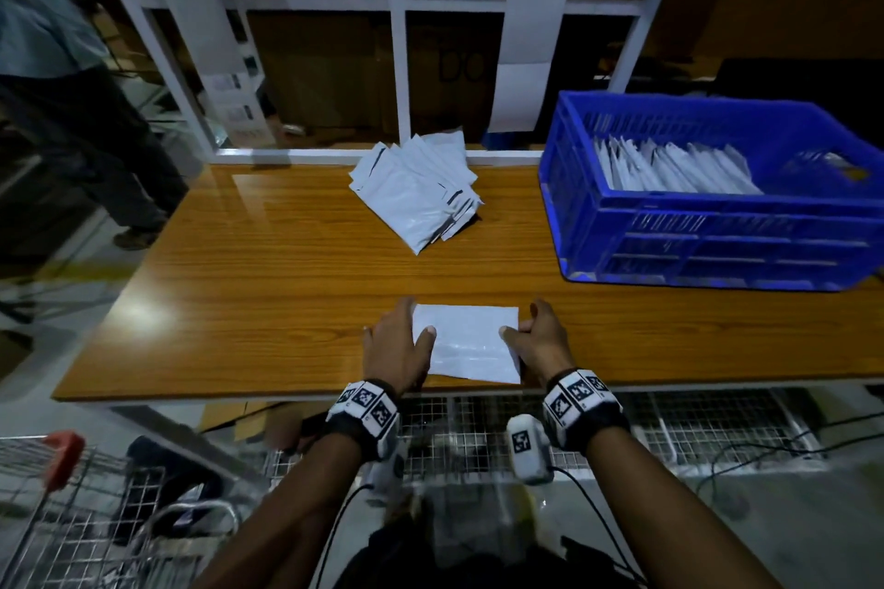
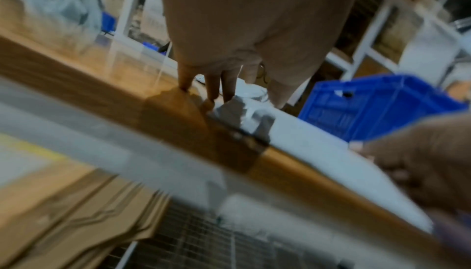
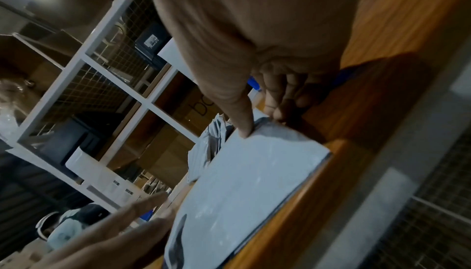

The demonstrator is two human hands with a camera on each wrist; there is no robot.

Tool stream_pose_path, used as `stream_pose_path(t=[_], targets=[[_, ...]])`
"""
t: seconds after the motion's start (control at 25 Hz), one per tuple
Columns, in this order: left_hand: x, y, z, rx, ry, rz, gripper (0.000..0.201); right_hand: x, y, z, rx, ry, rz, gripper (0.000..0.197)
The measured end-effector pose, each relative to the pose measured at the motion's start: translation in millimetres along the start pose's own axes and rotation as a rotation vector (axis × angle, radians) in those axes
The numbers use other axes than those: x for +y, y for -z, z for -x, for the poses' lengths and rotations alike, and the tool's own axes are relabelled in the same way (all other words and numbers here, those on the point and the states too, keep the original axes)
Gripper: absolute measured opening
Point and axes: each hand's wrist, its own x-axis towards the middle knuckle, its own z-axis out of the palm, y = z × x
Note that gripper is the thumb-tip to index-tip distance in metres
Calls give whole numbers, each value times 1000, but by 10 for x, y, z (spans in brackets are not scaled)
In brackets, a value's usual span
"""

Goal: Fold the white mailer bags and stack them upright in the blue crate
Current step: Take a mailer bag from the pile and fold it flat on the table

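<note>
A folded white mailer bag [image 1: 466,342] lies flat near the front edge of the wooden table [image 1: 263,277]. My left hand [image 1: 406,325] rests on its left edge with straight fingers, the thumb on top of the bag [image 2: 305,142]. My right hand [image 1: 524,323] pinches the right edge, thumb on top and fingers curled at the side; the right wrist view shows that hand [image 3: 260,120] gripping the bag [image 3: 242,182]. A loose pile of unfolded bags [image 1: 416,187] sits at the table's back middle. The blue crate [image 1: 717,225] at the right holds a row of upright folded bags [image 1: 669,167].
A white shelf frame [image 1: 399,62] with cardboard boxes stands behind the table. Another person [image 1: 71,86] stands at the far left. A wire cart [image 1: 71,517] is at the lower left, below the table's front edge.
</note>
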Motion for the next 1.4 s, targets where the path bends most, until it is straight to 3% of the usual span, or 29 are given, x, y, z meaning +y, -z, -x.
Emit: stream_pose_path(t=[0.12,0.16,0.28,0.36,0.44,0.52,0.6,0.72,0.8,0.92,1.2,1.4], targets=[[140,189,-79,65,-9,392,76,-105,-10,-31,46,85,-102,31],[187,266,-127,100,-25,463,79,-151,22,-28,77,144,-129,22],[243,423,-251,163,-217,383,74,-200,162,6,221,438,-36,33],[186,415,-309,92,-349,195,65,-74,192,3,224,609,174,45],[118,355,-322,-30,-381,-65,53,102,176,-19,130,560,288,51],[82,277,-343,-128,-365,-241,48,202,125,-8,72,473,209,53],[73,220,-410,-70,-349,-216,39,199,32,-26,114,446,92,51],[62,63,-511,32,-412,-167,35,78,-160,-156,238,543,126,34],[28,-71,-492,-45,-446,-280,45,35,-339,-236,292,672,251,31],[-41,-184,-478,-135,-347,-385,55,88,-614,-284,290,788,488,40],[-144,-254,-518,-155,-264,-414,60,59,-595,-330,96,574,830,59],[-192,-170,-651,-189,-297,-433,72,199,-202,-411,89,332,948,71]])
